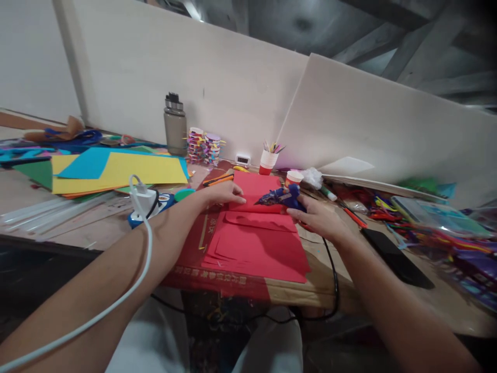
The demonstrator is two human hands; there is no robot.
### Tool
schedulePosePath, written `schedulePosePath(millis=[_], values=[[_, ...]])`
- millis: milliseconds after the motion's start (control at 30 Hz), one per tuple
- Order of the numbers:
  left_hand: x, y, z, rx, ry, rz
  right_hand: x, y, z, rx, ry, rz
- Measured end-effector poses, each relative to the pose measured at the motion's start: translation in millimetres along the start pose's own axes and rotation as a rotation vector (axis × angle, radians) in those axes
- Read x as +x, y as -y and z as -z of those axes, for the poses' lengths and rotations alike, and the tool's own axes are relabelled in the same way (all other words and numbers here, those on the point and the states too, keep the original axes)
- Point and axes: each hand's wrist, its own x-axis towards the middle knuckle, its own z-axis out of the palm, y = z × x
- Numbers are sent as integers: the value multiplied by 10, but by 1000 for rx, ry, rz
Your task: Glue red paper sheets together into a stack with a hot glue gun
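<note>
Through my camera I have the left forearm (173, 238) reaching in from the lower left, its left hand (224, 192) low, fingers bent inward. My right forearm (384, 285) slants in opposite, the right hand (316, 213) curled in a grip, well apart from the left.

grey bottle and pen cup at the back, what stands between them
In the head view, left to right: one colourful cylinder, a second colourful cylinder, then a small white clock with a yellow object in front.
</note>
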Motion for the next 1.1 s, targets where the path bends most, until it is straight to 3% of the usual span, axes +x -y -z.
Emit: schedulePosePath(millis=[200, 567, 867, 1100], values=[[-12, -39, -2, -19, -1, 18, 113, 67, -121, -211, -12, 96], [-23, -88, 3, -60, -3, 61, 177, 9, -293, -335, 36, 49], [-34, -94, 24, -93, 5, 99, 115, -137, -148, -341, 22, 11], [-16, -40, 24, -41, 15, 7, 45, -172, 55, -331, -3, 11]])
